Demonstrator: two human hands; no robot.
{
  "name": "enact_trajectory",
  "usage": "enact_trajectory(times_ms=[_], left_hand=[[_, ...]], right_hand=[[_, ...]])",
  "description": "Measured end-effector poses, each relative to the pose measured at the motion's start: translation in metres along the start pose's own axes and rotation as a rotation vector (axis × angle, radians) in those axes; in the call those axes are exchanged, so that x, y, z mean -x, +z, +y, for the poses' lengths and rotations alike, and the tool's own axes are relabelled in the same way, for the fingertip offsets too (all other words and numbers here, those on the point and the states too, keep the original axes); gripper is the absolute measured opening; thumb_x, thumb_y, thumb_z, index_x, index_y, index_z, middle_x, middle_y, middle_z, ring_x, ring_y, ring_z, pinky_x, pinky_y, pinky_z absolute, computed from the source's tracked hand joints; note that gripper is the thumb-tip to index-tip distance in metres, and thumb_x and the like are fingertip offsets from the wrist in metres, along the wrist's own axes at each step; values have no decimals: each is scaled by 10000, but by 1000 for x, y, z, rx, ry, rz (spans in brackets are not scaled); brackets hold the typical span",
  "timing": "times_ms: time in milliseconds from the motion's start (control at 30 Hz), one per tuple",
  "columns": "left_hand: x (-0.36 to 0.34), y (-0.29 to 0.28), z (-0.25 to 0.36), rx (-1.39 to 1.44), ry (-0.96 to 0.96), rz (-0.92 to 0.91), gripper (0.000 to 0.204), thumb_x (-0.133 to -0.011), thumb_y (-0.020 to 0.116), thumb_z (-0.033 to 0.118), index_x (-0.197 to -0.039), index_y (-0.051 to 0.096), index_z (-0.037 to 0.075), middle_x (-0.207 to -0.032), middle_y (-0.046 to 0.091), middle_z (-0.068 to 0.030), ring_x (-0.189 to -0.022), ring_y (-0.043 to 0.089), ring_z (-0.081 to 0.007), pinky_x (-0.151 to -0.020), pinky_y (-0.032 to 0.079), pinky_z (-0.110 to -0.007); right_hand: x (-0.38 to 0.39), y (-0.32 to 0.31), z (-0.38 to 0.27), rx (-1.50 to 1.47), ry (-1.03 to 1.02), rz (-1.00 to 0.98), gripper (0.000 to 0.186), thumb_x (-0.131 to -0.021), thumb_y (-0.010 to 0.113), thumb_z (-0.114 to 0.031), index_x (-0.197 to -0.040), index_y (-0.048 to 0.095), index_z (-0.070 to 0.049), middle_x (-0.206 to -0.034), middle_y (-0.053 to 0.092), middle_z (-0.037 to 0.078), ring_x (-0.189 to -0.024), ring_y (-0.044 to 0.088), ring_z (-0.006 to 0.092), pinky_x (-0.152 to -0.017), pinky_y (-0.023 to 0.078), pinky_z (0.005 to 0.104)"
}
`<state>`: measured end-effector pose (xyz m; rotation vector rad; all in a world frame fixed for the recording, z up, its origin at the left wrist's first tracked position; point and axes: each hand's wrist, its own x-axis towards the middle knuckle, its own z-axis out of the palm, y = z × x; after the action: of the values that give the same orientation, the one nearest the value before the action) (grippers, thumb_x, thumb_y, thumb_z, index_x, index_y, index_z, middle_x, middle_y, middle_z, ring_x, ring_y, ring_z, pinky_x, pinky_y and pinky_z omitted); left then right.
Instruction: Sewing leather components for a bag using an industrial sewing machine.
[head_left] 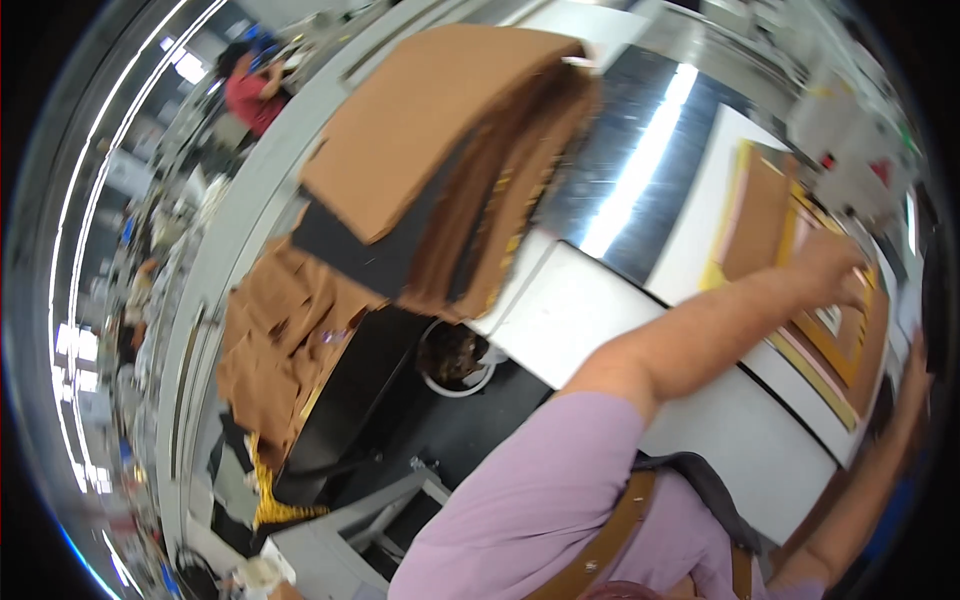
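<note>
My left hand (828,262) reaches across to a layered yellow template frame (848,370) on the white worktop at the right, its fingers curled onto the upper part. A brown panel (752,215) lies inside the template's left part. My right hand (912,355) is at the far right edge beside the template, its fingers mostly hidden. A tall stack of brown panels (430,110) with dark layers sits left of a shiny metal plate (625,140).
Crumpled brown pieces (275,350) lie lower left, beside a white bucket of dark scraps (450,355). A grey rail (210,290) runs along the left. A person in red (250,95) works at a station in the back left. Machine parts (840,140) stand at upper right.
</note>
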<state>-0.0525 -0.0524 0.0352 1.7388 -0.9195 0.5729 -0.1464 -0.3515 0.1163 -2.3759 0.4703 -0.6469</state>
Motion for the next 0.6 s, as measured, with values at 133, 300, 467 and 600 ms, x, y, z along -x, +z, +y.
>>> enact_trajectory(times_ms=[133,300,467,600], left_hand=[[12,-33,-13,333,-97,-133,631,-586,902,187,-1161,686,43,-1039,654,-95,-903,632,-213,-763,532,-333],[-5,-62,-3,439,-434,-318,314,-772,807,37,-1073,720,7,-865,710,-24,-697,598,-66,-623,504,-224],[-12,-60,-8,352,-525,-416,127,-811,780,46,-923,736,5,-813,713,-30,-648,615,-73,-579,513,-228],[-15,-62,-11,280,-651,-300,132,-794,804,75,-877,731,3,-766,702,-19,-617,586,-61,-571,489,-219]], right_hand=[[61,119,-89,-294,-345,-390,364,-962,600,-213,-1297,544,-82,-1123,534,18,-1037,496,115,-881,422,266],[60,144,-110,-800,-211,-645,362,-950,634,-187,-1256,527,-26,-1062,638,48,-903,598,88,-766,499,231],[47,135,-119,-731,-159,-655,383,-962,639,-243,-1259,525,-31,-995,597,9,-865,543,56,-752,459,211],[35,140,-118,-606,-232,-617,378,-970,626,-279,-1262,530,-60,-924,543,-24,-810,471,33,-704,408,196]])
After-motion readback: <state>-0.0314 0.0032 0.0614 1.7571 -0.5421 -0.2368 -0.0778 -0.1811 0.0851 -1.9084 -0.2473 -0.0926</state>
